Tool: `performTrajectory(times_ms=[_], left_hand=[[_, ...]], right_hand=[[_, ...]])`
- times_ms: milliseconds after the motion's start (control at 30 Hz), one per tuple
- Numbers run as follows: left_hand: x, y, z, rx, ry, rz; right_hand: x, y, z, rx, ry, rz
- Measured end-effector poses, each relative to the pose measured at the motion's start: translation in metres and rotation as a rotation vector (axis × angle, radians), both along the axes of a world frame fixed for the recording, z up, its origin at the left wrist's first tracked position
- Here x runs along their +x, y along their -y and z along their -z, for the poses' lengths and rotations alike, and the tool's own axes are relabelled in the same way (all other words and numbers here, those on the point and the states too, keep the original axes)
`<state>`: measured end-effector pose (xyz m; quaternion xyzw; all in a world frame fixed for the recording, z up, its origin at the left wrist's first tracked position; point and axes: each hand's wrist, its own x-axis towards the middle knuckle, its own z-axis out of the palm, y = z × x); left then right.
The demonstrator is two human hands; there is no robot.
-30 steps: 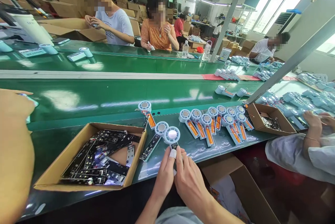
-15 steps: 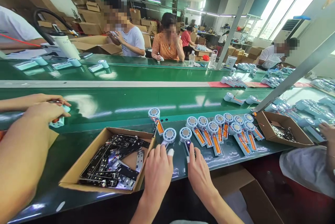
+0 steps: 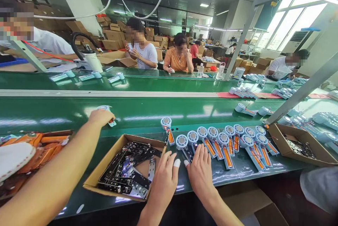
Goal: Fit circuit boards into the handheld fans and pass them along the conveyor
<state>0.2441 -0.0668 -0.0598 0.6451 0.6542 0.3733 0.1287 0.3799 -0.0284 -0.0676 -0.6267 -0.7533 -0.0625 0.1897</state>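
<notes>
My left hand (image 3: 164,175) is open, with fingers stretched beside the right wall of a cardboard box of circuit boards (image 3: 124,169). A white cover sits on its thumb tip. Just right of it lies a light blue handheld fan (image 3: 181,142) with a round grille head and a dark circuit board in its handle. My right hand (image 3: 201,169) straddles the handle of a second handheld fan (image 3: 192,137), thumb on one side and fingers on the other. Most of that handle is hidden. Another fan (image 3: 166,123) with an orange battery lies beyond.
Several fans with orange batteries (image 3: 227,155) lie in a row to the right, near another cardboard box (image 3: 301,145). A co-worker's arm (image 3: 76,162) reaches in from the left to a fan on the green conveyor (image 3: 148,108). Orange parts (image 3: 39,152) fill a box at left.
My view has turned left and up. My left hand has come off the left fan's handle, whose circuit board now shows. The co-worker's hand has moved out over the conveyor with a fan.
</notes>
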Motion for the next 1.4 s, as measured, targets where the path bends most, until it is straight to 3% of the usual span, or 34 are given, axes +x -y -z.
performTrajectory(times_ms=[67,167,267,400,500,600,733,800,867,967,1133,1233,1400], left_hand=[[-0.002,0.005,0.007,0.017,-0.033,-0.005],[0.003,0.007,0.01,-0.012,-0.042,0.0],[0.006,0.006,0.003,-0.036,-0.019,-0.011],[-0.001,0.009,-0.004,0.013,0.092,0.008],[-0.004,0.01,0.001,0.074,0.12,-0.029],[-0.001,0.004,-0.001,0.077,-0.007,-0.148],[-0.002,-0.024,-0.041,-0.1,-0.285,-0.295],[-0.007,-0.045,-0.062,-0.248,-0.415,-0.302],[-0.011,-0.066,-0.071,-0.305,-0.454,-0.279],[-0.015,-0.085,-0.062,-0.388,-0.487,-0.27],[-0.027,-0.084,-0.04,-0.427,-0.503,-0.216],[-0.033,-0.083,-0.043,-0.375,-0.521,-0.183],[-0.046,-0.097,-0.053,-0.314,-0.557,-0.038]], right_hand=[[-0.01,-0.015,-0.037,-0.086,-0.064,-0.109],[-0.045,-0.057,-0.09,-0.452,-0.07,-0.216],[-0.08,-0.106,-0.11,-0.562,-0.053,-0.242],[-0.087,-0.138,-0.1,-0.583,-0.063,-0.249],[-0.069,-0.13,-0.089,-0.53,-0.098,-0.261],[-0.047,-0.107,-0.081,-0.44,-0.133,-0.256],[-0.031,-0.093,-0.076,-0.36,-0.146,-0.292],[-0.033,-0.103,-0.078,-0.364,-0.139,-0.394],[-0.042,-0.122,-0.081,-0.395,-0.125,-0.544],[-0.061,-0.15,-0.087,-0.471,-0.092,-0.773],[-0.071,-0.181,-0.088,-0.578,-0.097,-1.002],[-0.061,-0.197,-0.082,-0.638,-0.155,-1.037],[-0.039,-0.213,-0.067,-0.777,-0.32,-0.974]])
